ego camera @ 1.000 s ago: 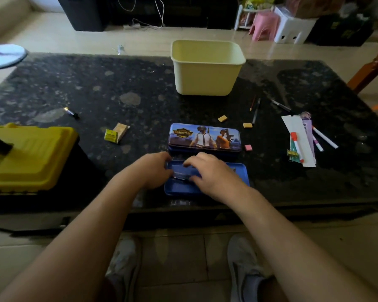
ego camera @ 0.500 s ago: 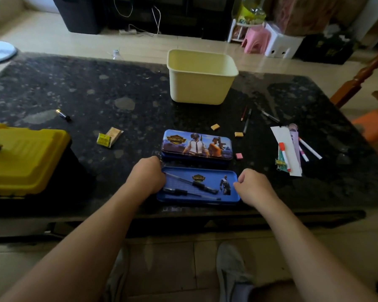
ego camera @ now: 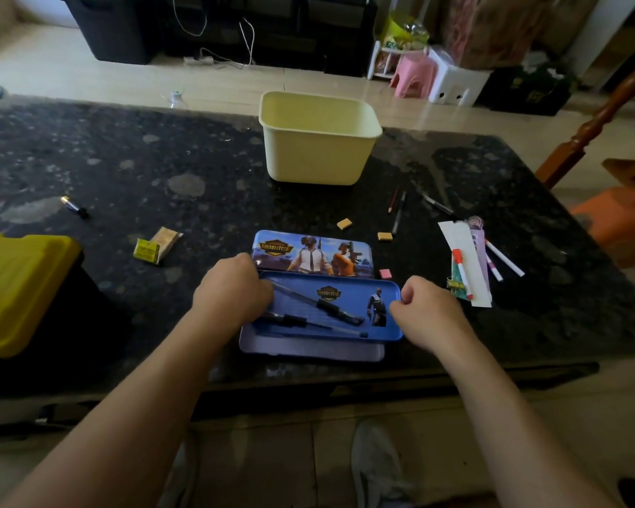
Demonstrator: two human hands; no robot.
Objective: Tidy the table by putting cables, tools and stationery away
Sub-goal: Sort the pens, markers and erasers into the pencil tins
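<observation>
Head view. I judge the step in hand to be lifting the inner tray [ego camera: 330, 306] clear of the open pencil case [ego camera: 310, 287] at the counter's [ego camera: 162, 170] near edge. The left hand [ego camera: 235, 293] grips the tray's left end, its fingers [ego camera: 263, 287] curled over the rim. The right hand [ego camera: 431, 313] pinches the right end in curled fingers [ego camera: 406, 289], so neither hand is loose. To do this well I would raise both ends together and keep the tray level. Two dark pens [ego camera: 323, 309] lie loose in it and would roll toward whichever end dips. I would also watch the far edge, which sits close against the pictured lid [ego camera: 312, 253] lying open and flat behind. Containers: the tray holds only those pens, and the pale lower shell [ego camera: 308, 350] shows beneath its near edge, with its contents hidden. The yellow tub [ego camera: 318, 155] stands upright beyond the case, and the part of its inside that I can see is bare. The toolbox [ego camera: 19, 287] at the left has its yellow lid shut, so nothing inside it shows. Much stationery is not yet put away: small erasers [ego camera: 385, 236] just beyond the lid, thin pens [ego camera: 398, 210] near the tub, and markers [ego camera: 504, 259] on paper strips [ego camera: 459, 240] to the right. I judge the tidying far from complete.
</observation>
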